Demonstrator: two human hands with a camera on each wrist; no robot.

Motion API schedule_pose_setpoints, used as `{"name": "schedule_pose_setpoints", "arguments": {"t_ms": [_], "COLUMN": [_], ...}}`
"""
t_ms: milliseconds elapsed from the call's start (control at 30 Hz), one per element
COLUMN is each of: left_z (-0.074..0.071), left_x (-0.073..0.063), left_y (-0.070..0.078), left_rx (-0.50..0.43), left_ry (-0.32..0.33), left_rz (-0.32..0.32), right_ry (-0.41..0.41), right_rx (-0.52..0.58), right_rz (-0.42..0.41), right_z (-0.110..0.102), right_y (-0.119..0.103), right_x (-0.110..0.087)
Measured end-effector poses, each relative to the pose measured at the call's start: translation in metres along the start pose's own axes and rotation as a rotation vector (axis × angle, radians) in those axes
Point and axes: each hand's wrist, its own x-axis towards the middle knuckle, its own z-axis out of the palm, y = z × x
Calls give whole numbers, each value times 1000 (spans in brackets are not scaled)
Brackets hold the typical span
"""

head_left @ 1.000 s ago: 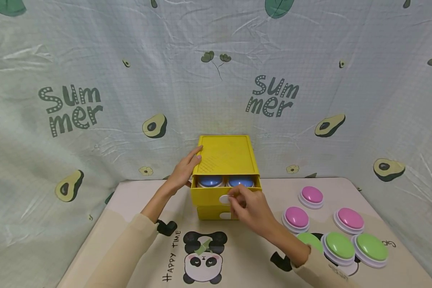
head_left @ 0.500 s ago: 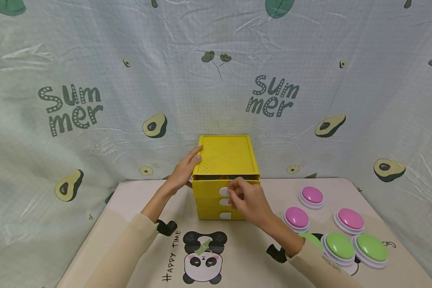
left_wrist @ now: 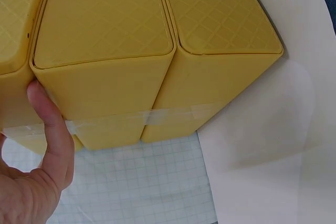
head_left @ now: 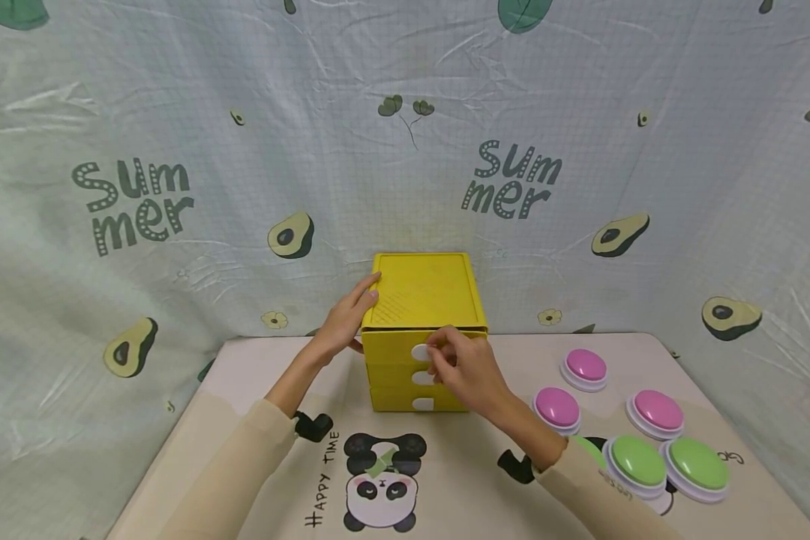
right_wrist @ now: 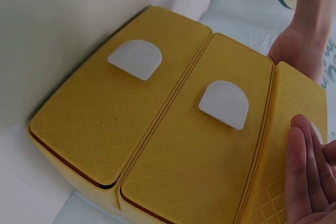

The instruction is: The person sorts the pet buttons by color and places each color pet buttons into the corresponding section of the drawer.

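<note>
A yellow three-drawer box (head_left: 425, 289) stands at the back of the table, a rounded white handle on each drawer front. My right hand (head_left: 469, 369) pinches the handle (head_left: 418, 352) of the top drawer (head_left: 387, 348), which sits almost flush, a thin dark gap along its upper edge. In the right wrist view, the middle handle (right_wrist: 224, 104) and bottom handle (right_wrist: 136, 59) are uncovered. My left hand (head_left: 344, 319) rests against the box's left side with straight fingers; in the left wrist view its extended finger (left_wrist: 50, 116) lies along the yellow wall.
On the right of the table (head_left: 472, 495) are pink push buttons (head_left: 556, 406) and green push buttons (head_left: 637, 459) on white bases; my right forearm partly covers one green button. A printed cloth (head_left: 378, 165) hangs close behind the box. Clear tape (left_wrist: 184, 113) runs across the box's side.
The top drawer, pulled out earlier with blue push buttons showing inside, has slid back into the box along with my right hand. The blue buttons are now hidden. My left hand has stayed put.
</note>
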Motion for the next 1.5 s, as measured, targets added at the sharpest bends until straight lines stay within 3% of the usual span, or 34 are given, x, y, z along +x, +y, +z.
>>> {"name": "schedule_pose_setpoints", "arguments": {"t_ms": [533, 767, 967, 1300, 1500], "left_z": [0, 1, 0, 0, 0], "left_x": [-2, 0, 0, 0, -1], "left_y": [1, 0, -1, -1, -1], "left_rx": [0, -1, -3, -4, -2], "left_ry": [7, 5, 5, 4, 3], "left_rz": [5, 6, 3, 10, 4], "right_ry": [17, -6, -19, -139, -175], "right_rx": [-13, -32, 15, -31, 15], "right_rz": [14, -22, -52, 82, 129], "right_z": [0, -2, -1, 9, 15], "right_y": [5, 9, 13, 33, 40], "right_x": [4, -8, -20, -31, -33]}}
